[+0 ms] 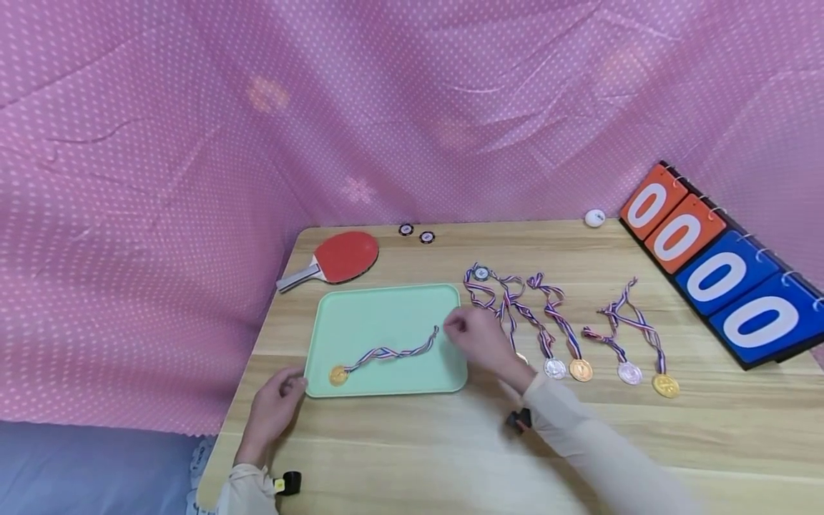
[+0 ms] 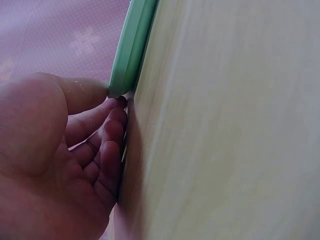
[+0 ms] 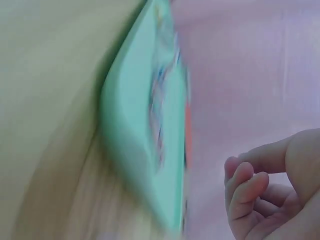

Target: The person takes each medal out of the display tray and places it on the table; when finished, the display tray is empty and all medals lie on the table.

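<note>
My left hand is at the near left corner of a light green tray. Its thumb touches the rim and its curled fingers meet the corner from below, as the left wrist view shows. A gold medal lies in the tray, its twisted striped ribbon stretched to the right. Above the tray's right edge hovers my right hand, fingers curled and thumb against the fingertips. Nothing shows between them in the right wrist view, where the tray is blurred.
Right of the tray lie several ribboned medals, among them a silver one and a bronze one. A scoreboard stands at the right. Behind are a red paddle, two round chips and a white ball.
</note>
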`<action>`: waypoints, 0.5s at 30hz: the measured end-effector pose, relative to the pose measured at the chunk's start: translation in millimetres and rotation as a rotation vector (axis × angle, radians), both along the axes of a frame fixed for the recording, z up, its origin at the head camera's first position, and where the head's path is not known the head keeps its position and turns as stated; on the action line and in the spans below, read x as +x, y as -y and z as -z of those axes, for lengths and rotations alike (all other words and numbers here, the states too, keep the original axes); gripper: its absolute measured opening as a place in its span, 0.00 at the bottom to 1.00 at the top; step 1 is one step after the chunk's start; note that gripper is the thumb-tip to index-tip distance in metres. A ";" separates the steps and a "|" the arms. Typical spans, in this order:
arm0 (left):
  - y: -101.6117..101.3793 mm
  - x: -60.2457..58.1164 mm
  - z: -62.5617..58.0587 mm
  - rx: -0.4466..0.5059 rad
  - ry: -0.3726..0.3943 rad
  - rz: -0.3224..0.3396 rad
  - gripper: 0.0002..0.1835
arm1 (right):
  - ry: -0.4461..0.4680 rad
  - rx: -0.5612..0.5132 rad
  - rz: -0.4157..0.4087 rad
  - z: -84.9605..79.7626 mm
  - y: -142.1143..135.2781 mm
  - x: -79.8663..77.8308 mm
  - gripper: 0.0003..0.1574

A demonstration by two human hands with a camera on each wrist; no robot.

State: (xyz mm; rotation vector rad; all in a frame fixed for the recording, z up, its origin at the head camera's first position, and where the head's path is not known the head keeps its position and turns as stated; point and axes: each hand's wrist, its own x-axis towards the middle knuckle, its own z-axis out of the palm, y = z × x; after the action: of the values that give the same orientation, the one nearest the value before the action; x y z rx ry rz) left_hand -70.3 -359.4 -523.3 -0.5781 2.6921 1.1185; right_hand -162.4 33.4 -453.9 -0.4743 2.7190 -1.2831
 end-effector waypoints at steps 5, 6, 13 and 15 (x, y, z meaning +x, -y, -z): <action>0.7 -0.4 0.0 0.012 0.000 -0.001 0.26 | 0.055 -0.032 -0.179 -6.5 65.4 11.3 0.07; 0.8 -0.5 0.1 0.014 -0.001 -0.001 0.26 | 0.072 -0.036 -0.206 -6.3 76.7 13.2 0.07; -0.3 0.5 -0.3 0.025 -0.003 -0.007 0.24 | 0.065 0.010 -0.298 9.8 133.0 25.5 0.14; -0.5 0.6 0.0 0.021 -0.013 -0.005 0.24 | 0.052 0.043 -0.303 16.0 143.1 28.0 0.18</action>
State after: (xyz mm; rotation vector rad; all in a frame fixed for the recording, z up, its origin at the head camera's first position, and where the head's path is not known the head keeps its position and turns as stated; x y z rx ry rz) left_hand -69.7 -358.9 -523.3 -0.5760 2.6880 1.1534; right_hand -134.4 -109.7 -470.0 -0.7993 2.5039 -1.1383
